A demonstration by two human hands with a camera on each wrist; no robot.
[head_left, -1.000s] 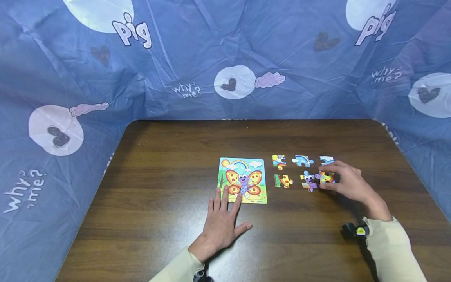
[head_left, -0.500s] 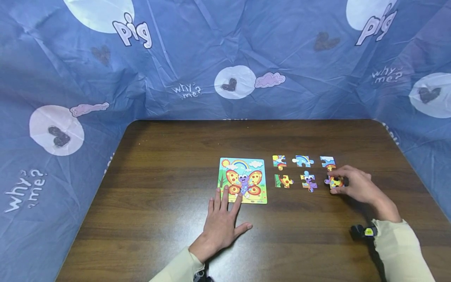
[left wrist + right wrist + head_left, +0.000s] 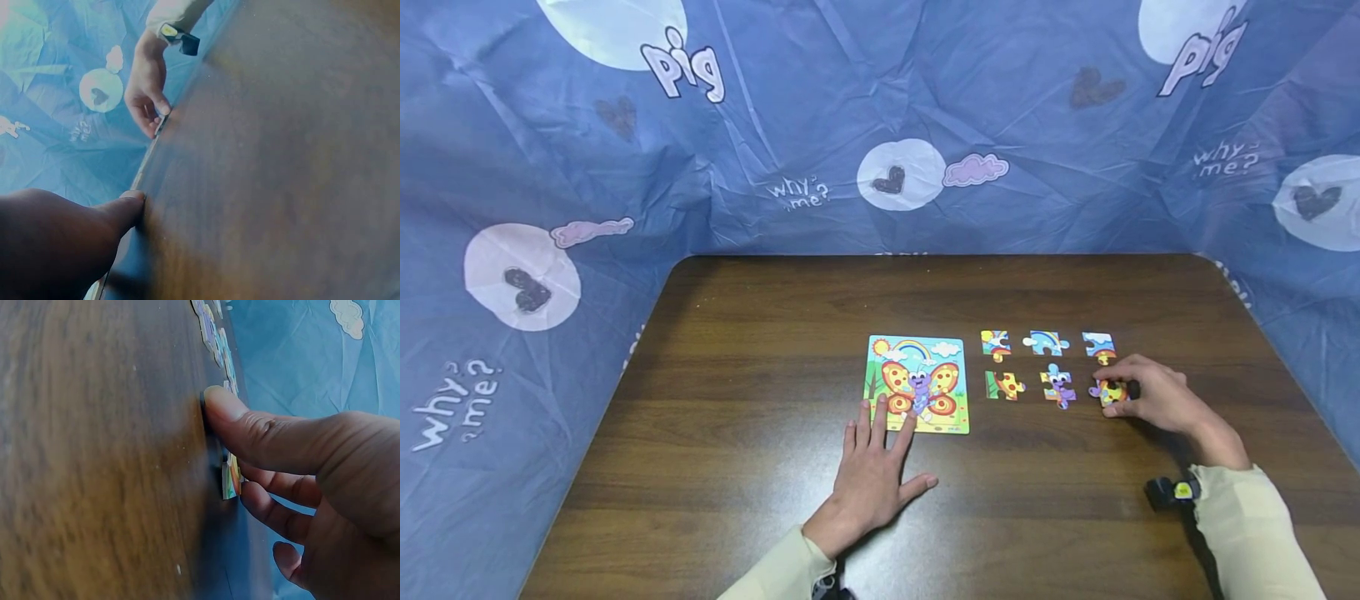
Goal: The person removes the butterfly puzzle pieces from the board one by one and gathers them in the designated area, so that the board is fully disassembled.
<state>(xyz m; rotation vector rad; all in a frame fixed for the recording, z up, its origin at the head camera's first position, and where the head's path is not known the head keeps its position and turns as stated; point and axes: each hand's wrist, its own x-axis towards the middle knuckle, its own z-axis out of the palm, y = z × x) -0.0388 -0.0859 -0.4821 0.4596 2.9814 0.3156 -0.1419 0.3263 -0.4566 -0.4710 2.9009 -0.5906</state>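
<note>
In the head view my left hand (image 3: 871, 482) lies with fingers spread, its fingertips resting on the lower edge of a square butterfly puzzle board (image 3: 951, 417). My right hand (image 3: 1163, 402) pinches a yellow, red and purple jigsaw piece (image 3: 1112, 393) between thumb and fingers, low at the tabletop. The right wrist view shows the thumb in front of this piece (image 3: 231, 480), hiding part of it. Just beyond it lies a cloud piece (image 3: 1098, 346). To its left is the purple butterfly-face piece (image 3: 1057, 386), apart from it.
A rainbow piece (image 3: 1045, 342), a sun piece (image 3: 995, 343) and a green-edged wing piece (image 3: 1003, 385) lie on the brown wooden table (image 3: 737, 375), right of the board. Blue printed cloth (image 3: 820, 100) walls the back and both sides.
My right hand has slid the wing piece rightward, away from the butterfly-face piece, uncovering the cloud piece, then shifted slightly back left. My left hand has stayed put.
</note>
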